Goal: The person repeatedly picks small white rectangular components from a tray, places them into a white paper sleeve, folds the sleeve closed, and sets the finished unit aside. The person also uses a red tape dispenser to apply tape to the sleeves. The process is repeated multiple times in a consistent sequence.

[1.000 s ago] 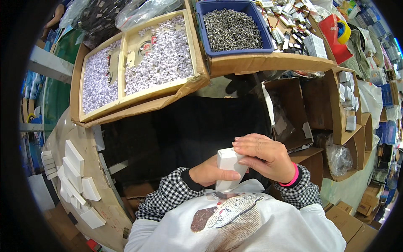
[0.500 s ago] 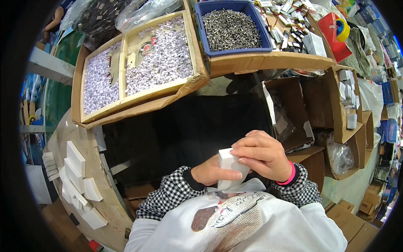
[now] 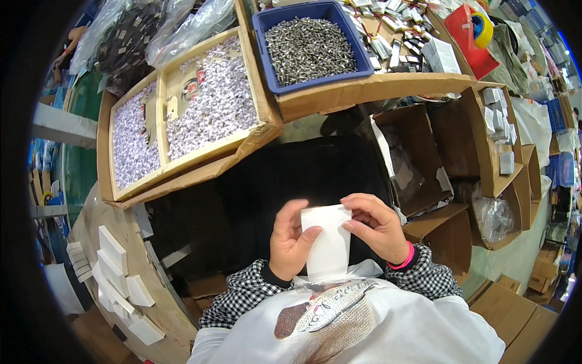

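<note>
The person's white printed top (image 3: pixel 430 327) fills the near side, with black-and-white checked sleeves (image 3: pixel 424 280) running down to dark cuffs. Open cardboard boxes (image 3: pixel 421 133) are massed over on the right, one of them bearing a cluster of small pale boxes (image 3: pixel 498 118). Across from the person's left sits a divided wooden tray (image 3: pixel 162 124) set inside a cardboard surround, with tiny whitish pieces spread through both compartments. A tan tabletop (image 3: pixel 176 327) curves along the left, a loose heap of flat white boxes (image 3: pixel 112 270) lying on it. Just beside the tray stands a blue plastic bin (image 3: pixel 321 83), well filled with small metallic cylinders (image 3: pixel 312 51); farther right there's a red tape dispenser (image 3: pixel 470 48) carrying a yellow roll.

Both hands meet in front of the chest. The left hand (image 3: pixel 289 239) grips the left side of a plain white carton (image 3: pixel 327 252), thumb on its near face and fingers curled. The right hand (image 3: pixel 377 225) pinches the carton's upper right corner between thumb and fingers. The carton stands roughly upright between them, its lower end close against the top. A thin pink wristband (image 3: pixel 403 258) circles the right wrist.
</note>
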The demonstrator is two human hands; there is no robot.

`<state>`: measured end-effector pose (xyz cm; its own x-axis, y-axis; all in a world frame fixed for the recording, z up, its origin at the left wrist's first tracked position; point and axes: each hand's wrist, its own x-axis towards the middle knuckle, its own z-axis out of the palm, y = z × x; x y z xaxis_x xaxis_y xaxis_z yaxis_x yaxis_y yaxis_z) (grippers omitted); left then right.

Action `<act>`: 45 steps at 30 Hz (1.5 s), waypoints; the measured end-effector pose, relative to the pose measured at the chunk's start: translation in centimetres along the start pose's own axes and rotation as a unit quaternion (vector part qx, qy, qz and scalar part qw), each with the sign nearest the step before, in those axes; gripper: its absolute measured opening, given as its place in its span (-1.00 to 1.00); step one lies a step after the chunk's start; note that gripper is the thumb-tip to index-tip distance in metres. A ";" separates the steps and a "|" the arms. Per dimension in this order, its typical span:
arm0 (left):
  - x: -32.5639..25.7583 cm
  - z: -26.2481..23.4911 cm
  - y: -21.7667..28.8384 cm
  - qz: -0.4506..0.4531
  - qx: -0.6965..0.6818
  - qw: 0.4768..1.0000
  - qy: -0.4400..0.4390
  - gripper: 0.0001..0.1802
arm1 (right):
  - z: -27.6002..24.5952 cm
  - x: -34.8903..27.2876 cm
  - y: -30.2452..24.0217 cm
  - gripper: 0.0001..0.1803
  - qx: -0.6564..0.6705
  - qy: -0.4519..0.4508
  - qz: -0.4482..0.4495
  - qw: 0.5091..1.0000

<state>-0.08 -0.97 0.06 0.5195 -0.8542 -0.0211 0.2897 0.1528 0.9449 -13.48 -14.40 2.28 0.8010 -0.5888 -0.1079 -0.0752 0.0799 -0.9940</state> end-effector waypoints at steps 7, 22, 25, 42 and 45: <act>-0.3 -0.3 -1.5 0.022 0.044 0.999 0.008 -0.63 | 0.0 -0.6 1.4 -0.67 0.042 0.025 0.011 0.999; 1.3 0.8 -0.8 -0.070 -0.042 0.997 -0.009 -0.78 | -1.0 0.6 0.9 -0.81 -0.016 0.019 -0.062 0.998; 1.7 1.3 -0.7 -0.074 -0.041 0.996 0.008 -0.79 | -1.2 1.8 -0.4 -0.75 0.026 0.003 -0.078 0.997; 2.1 0.5 -0.9 -0.072 -0.001 0.995 0.063 -0.81 | -25.5 14.0 -12.8 -0.61 -0.031 0.390 -0.056 0.919; 2.0 0.4 -0.9 -0.073 0.006 0.996 0.058 -0.81 | -25.3 14.0 -13.3 -0.69 0.021 0.361 -0.111 0.926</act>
<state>0.36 -3.02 -0.69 0.5622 -0.8034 -0.1959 0.3592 0.0238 0.9330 -16.33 -44.05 13.45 0.1869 -0.9775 0.0981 0.0781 -0.0847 -0.9933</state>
